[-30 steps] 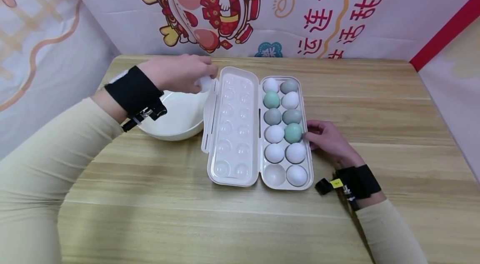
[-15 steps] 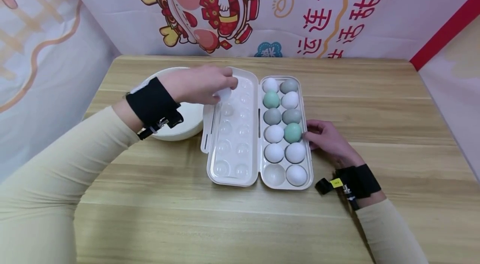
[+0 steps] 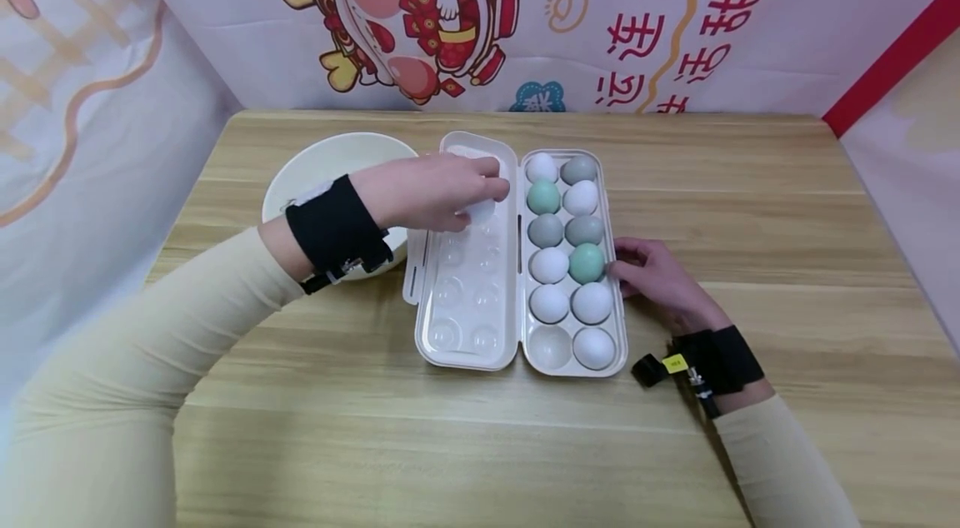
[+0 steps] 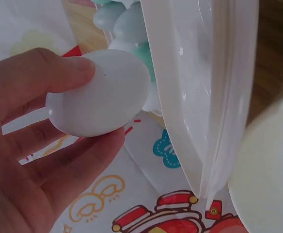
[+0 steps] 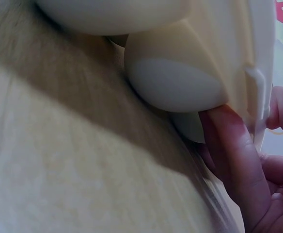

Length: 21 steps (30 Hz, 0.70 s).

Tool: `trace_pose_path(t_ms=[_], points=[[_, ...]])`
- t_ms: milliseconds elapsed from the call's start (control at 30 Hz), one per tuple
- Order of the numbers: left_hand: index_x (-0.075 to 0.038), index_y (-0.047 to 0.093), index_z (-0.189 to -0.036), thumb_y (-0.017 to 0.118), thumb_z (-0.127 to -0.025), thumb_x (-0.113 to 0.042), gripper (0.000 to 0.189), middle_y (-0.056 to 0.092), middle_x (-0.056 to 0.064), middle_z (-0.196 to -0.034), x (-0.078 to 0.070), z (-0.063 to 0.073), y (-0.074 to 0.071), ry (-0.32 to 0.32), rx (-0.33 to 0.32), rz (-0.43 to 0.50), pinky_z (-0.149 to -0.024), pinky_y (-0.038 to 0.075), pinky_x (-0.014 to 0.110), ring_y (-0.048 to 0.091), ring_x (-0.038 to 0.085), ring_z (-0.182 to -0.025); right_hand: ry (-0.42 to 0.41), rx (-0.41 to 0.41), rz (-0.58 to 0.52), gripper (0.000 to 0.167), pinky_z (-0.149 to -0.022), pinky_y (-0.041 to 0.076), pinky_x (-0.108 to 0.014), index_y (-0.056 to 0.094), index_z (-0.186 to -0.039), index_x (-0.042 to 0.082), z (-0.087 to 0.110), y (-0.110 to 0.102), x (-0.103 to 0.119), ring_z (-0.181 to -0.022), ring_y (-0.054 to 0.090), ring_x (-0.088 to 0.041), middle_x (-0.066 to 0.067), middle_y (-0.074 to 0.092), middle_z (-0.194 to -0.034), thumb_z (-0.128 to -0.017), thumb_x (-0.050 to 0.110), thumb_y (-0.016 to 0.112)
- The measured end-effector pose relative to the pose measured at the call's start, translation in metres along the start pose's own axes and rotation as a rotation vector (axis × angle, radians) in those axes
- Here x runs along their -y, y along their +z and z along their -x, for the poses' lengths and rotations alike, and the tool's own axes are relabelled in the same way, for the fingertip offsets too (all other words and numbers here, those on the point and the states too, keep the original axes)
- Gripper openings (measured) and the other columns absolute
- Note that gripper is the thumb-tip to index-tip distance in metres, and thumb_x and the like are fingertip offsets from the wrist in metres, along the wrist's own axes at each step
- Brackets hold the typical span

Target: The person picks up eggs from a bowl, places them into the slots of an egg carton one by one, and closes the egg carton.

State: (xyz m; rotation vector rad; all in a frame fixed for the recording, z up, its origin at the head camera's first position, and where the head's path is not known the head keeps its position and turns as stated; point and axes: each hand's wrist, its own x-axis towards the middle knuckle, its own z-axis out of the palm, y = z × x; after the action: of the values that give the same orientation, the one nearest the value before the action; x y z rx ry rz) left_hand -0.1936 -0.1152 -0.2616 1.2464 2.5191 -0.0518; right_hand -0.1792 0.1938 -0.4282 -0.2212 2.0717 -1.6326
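My left hand pinches a white egg between thumb and fingers, over the open lid of a white plastic egg carton. White, grey and green eggs fill the carton's cups in two columns, apart from one bare cup at the near left corner. At the carton's right side, my right hand grips the edge. In the right wrist view, one finger lies against the underside of the cups, and another fingertip is at the rim.
A white bowl stands left of the lid, partly covered by the left wrist. The carton lies on a wooden table. A printed cloth hangs behind the table, and more cloth hangs along both sides.
My left hand has carried the white egg rightward and slightly nearer, from beside the bowl to above the lid. My right hand has stayed at the carton's side.
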Motion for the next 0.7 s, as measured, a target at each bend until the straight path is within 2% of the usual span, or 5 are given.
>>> trace_pose_path(t_ms=[200, 367, 567, 700], points=[[-0.004, 0.056, -0.121, 0.074, -0.085, -0.008, 0.041, 0.055, 0.014, -0.115, -0.013, -0.005, 0.008, 0.093, -0.028, 0.026, -0.082, 0.05, 0.033, 0.057, 0.026, -0.09, 0.032, -0.001, -0.057, 0.046, -0.071, 0.055, -0.029, 0.045, -0.134, -0.01, -0.001, 0.002, 0.0, -0.089, 0.061, -0.017, -0.022, 0.053, -0.118, -0.091, 0.004, 0.053], [-0.004, 0.056, -0.118, 0.074, -0.085, -0.008, 0.038, 0.055, 0.012, -0.11, -0.023, -0.01, 0.015, 0.151, -0.054, 0.024, -0.079, 0.05, 0.03, 0.057, 0.025, -0.087, 0.024, -0.004, -0.017, 0.046, -0.071, 0.055, -0.03, 0.047, -0.134, -0.009, -0.002, 0.002, 0.002, -0.091, 0.061, -0.018, -0.022, 0.054, -0.118, -0.092, 0.007, 0.054], [-0.003, 0.056, -0.121, 0.074, -0.086, -0.011, 0.04, 0.054, 0.012, -0.111, -0.04, -0.016, 0.024, 0.21, -0.033, 0.004, -0.078, 0.05, 0.029, 0.057, 0.023, -0.088, 0.027, 0.005, -0.017, 0.046, -0.072, 0.055, -0.03, 0.046, -0.134, -0.009, -0.002, 0.001, 0.003, -0.091, 0.061, -0.017, -0.023, 0.053, -0.12, -0.092, 0.007, 0.054], [-0.003, 0.058, -0.118, 0.072, -0.087, -0.011, 0.036, 0.054, 0.012, -0.108, -0.054, -0.019, 0.03, 0.269, -0.043, -0.027, -0.073, 0.049, 0.028, 0.056, 0.022, -0.084, 0.025, 0.003, -0.008, 0.045, -0.072, 0.054, -0.03, 0.047, -0.134, -0.008, -0.001, 0.001, 0.003, -0.091, 0.06, -0.016, -0.023, 0.054, -0.12, -0.092, 0.007, 0.054]])
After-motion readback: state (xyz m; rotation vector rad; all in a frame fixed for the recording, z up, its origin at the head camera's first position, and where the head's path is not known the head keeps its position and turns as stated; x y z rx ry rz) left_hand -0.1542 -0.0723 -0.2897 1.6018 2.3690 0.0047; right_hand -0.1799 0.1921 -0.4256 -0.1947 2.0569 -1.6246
